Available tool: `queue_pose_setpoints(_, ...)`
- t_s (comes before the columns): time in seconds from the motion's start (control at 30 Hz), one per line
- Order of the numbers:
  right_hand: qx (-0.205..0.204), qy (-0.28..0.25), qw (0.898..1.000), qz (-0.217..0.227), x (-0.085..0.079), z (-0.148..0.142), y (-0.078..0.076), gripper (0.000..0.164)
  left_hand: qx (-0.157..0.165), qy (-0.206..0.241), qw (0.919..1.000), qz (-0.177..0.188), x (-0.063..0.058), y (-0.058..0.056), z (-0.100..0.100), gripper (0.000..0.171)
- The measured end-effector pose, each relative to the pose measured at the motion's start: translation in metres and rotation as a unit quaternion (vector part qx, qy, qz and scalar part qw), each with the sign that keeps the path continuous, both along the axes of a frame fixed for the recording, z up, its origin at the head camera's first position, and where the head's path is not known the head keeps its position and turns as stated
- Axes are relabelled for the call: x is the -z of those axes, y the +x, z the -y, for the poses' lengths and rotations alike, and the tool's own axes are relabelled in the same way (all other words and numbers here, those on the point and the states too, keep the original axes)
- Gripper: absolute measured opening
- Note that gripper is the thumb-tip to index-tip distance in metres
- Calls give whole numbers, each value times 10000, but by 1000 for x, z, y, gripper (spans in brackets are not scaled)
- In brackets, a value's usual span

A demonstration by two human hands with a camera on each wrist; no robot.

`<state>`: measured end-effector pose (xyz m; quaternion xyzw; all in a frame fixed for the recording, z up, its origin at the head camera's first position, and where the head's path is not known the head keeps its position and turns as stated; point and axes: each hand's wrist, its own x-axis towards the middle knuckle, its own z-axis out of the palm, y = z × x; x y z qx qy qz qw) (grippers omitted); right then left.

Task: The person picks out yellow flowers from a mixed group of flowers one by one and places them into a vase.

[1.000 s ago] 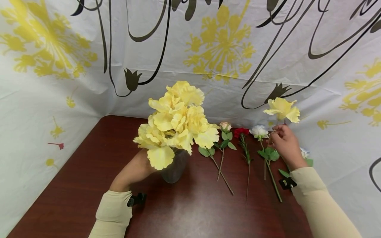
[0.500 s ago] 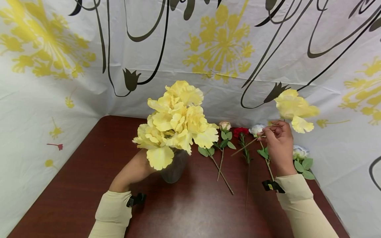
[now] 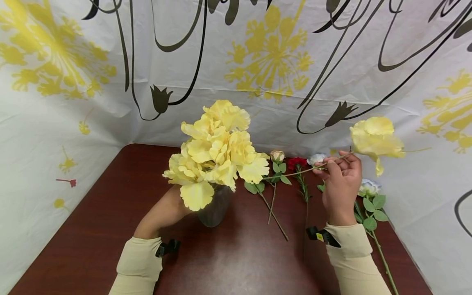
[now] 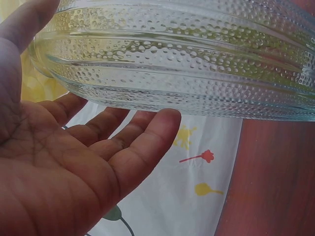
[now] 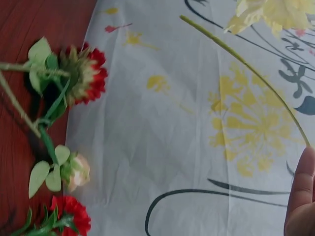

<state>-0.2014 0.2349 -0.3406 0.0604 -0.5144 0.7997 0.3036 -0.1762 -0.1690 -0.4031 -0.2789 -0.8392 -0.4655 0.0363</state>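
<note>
Yellow artificial irises (image 3: pixel 217 147) fill a clear, textured glass vase (image 3: pixel 215 207) left of centre. My left hand (image 3: pixel 167 211) is at the vase's left side, partly hidden by petals in the head view. In the left wrist view its relaxed fingers (image 4: pixel 140 147) touch the glass, with the palm apart from it. My right hand (image 3: pixel 341 184) pinches the stem of a single yellow iris (image 3: pixel 376 139) above the table's right side. The bloom points right and the stem runs left, its free end toward the vase. The right wrist view shows that stem (image 5: pixel 246 61) bare, with only part of the hand visible.
Along the back of the dark red table (image 3: pixel 236 266) lie a peach rose (image 3: pixel 277 156), a red carnation (image 3: pixel 296 163) and a white flower (image 3: pixel 316 159). A bluish-white rose (image 3: pixel 370 187) lies near the right edge. A patterned white cloth (image 3: pixel 273 119) hangs behind.
My right hand has moved left and turned, swinging the iris from upright to nearly level, stem toward the vase. My left hand and the vase have stayed in place.
</note>
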Motion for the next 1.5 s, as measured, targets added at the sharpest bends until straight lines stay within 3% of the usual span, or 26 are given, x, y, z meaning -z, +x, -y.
queue_pose_setpoints(0.27, -70, -645, 9971, -400, -1, 17, 13, 28, 66, 75, 9999, 112, 0, -1, 0, 66)
queue_pose_setpoints(0.53, -759, -1130, 9864, -925, -10, 37, 25, 28, 79, 126, 9998, 121, -1, 0, 0, 68)
queue_pose_setpoints(0.67, -912, -1103, 9841, -1048, -12, 48, 29, 28, 80, 66, 9999, 25, 0, -1, 0, 65)
queue_pose_setpoints(0.8, -868, -770, 9866, -1146, -8, 62, 30, 26, 63, 9, 10000, -74, 2, -1, 0, 60)
queue_pose_setpoints(1.03, -952, -505, 9820, -1554, -5, 85, 29, 26, 31, 64, 9999, 81, 2, 0, 1, 63)
queue_pose_setpoints(1.3, -660, 585, 9855, -1451, 4, 107, 30, 29, 73, 44, 10000, 17, 2, 0, 1, 62)
queue_pose_setpoints(1.5, -543, 1325, 9789, -1454, 14, 122, 28, 29, -20, -50, 10000, 19, 0, 1, 0, 49)
